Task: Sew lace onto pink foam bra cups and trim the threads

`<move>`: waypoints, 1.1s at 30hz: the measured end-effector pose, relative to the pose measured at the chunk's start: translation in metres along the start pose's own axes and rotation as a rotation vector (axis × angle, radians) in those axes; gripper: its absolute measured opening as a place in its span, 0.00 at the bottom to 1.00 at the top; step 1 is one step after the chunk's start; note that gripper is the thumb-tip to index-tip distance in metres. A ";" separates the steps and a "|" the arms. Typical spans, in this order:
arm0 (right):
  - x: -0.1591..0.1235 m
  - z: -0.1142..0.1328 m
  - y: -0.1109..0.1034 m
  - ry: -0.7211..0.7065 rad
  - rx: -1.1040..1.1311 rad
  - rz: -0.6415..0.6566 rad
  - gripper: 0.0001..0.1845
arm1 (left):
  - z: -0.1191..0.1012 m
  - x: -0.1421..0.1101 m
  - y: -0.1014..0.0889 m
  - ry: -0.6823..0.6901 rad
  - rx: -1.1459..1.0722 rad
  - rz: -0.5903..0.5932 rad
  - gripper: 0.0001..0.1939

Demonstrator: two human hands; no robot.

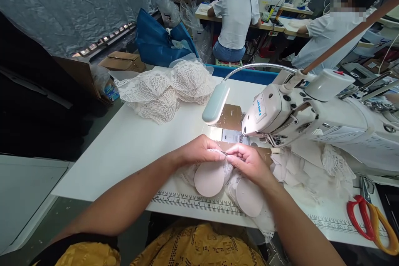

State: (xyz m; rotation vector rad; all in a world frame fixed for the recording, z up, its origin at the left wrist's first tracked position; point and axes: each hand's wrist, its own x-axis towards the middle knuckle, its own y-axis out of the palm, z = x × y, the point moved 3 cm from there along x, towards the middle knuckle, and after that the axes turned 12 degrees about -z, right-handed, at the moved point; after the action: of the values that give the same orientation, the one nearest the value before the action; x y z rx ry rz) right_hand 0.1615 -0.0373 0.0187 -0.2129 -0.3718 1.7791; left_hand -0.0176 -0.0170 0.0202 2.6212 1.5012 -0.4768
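Observation:
A white lace bra (209, 179) with two smooth pale cups lies at the front of the sewing table, its lace hanging over the edge near my right forearm. My left hand (204, 151) pinches the lace between the cups, just above the left one. Close against it, my right hand (249, 161) is closed, thumb and forefinger meeting at the same spot. A thin dark sliver (224, 153) shows between the fingertips; its kind is too small to tell. Behind both hands stands the head of a white sewing machine (264, 110).
A pile of lace bras (168, 87) sits at the table's back left. A lamp (216, 102) hangs over the machine bed. Pale fabric pieces (299, 166) and red-and-orange-handled scissors (369, 220) lie at right. A ruler strip (187, 200) runs along the front edge. Two people sit beyond.

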 end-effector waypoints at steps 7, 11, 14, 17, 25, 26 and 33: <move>0.001 0.002 0.004 -0.026 -0.032 0.027 0.07 | 0.005 0.004 0.003 0.016 0.089 -0.024 0.19; 0.002 0.002 0.010 -0.002 -0.050 -0.021 0.06 | 0.006 0.005 0.005 0.035 0.123 -0.021 0.17; 0.001 -0.002 0.004 0.078 0.027 -0.039 0.09 | 0.005 0.004 0.004 0.043 0.094 -0.021 0.11; -0.005 -0.004 -0.013 0.162 -0.001 -0.030 0.14 | 0.007 0.002 -0.001 0.040 0.077 -0.009 0.12; -0.056 -0.015 -0.060 0.240 -0.681 -0.005 0.17 | -0.003 -0.014 -0.007 0.167 0.530 0.038 0.13; -0.062 -0.018 -0.060 0.229 -0.731 -0.009 0.12 | -0.006 -0.018 -0.005 0.193 0.682 0.006 0.11; -0.070 -0.010 -0.047 0.059 -0.475 -0.202 0.17 | -0.014 -0.065 -0.010 0.333 0.997 -0.151 0.03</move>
State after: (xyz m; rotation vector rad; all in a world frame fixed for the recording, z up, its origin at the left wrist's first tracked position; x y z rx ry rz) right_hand 0.2248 -0.0945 0.0229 -0.5423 -0.7457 1.4615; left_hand -0.0536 -0.0631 0.0541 3.4510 1.9264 -1.0835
